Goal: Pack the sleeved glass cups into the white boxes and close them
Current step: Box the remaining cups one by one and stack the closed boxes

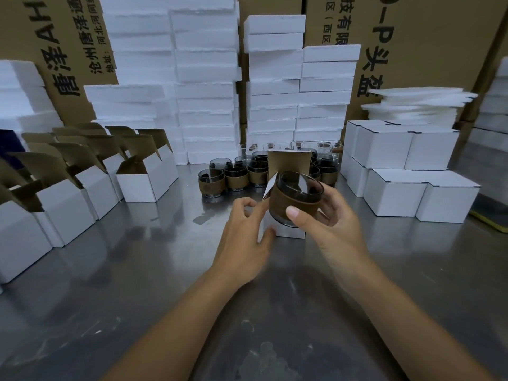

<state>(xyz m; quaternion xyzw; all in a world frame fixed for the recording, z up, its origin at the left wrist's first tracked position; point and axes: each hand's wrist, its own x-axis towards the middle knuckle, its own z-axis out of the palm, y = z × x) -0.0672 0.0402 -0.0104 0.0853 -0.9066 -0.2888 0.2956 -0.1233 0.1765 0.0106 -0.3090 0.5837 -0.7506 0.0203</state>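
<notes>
Insertion of a cup. The right-hand grip (330,224) pinches the sleeved glass cup (295,198) by its brown sleeve, thumb in front and fingers behind. The cup is tilted, base-down, at the mouth of the open white box (290,232) near the middle of the bench (154,270). The left-hand grip (244,235), fingers loosely spread, touches the box's left side. For clean entry, level the cup, keep the side flaps outward and the rear lid (288,163) upright, and steady the box while lowering.
</notes>
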